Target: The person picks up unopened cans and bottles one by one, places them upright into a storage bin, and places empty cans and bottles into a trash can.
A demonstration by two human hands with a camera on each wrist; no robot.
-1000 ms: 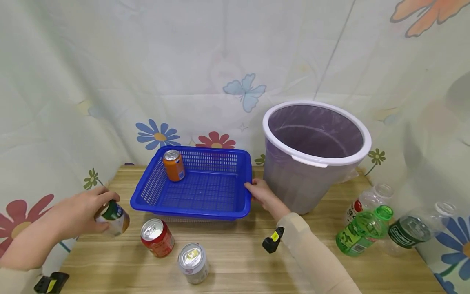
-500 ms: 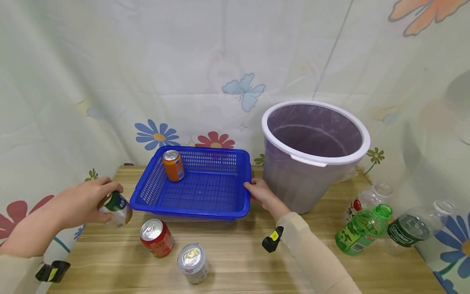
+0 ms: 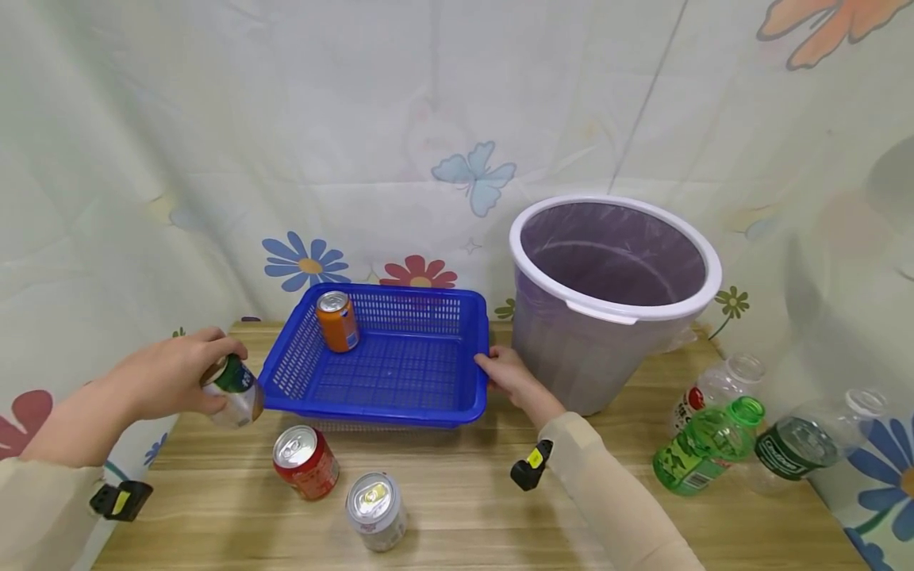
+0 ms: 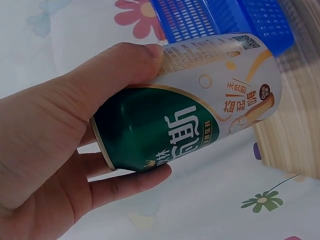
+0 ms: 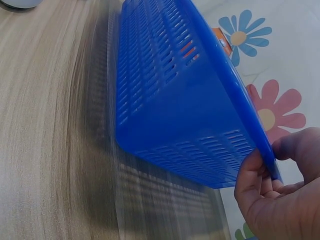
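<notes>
blue basket, green-and-white can, perhaps greyish bin

The basket is left of the bin.

Green-and-white can: large white "斯" on the green, its neighbouring character only partly visible; brown "益起嗨" on the white; QR code near one end.
Clear bottle's dark-green label: "C'estbon", white letters.
Red can, green bottle: print too small to read.
</notes>
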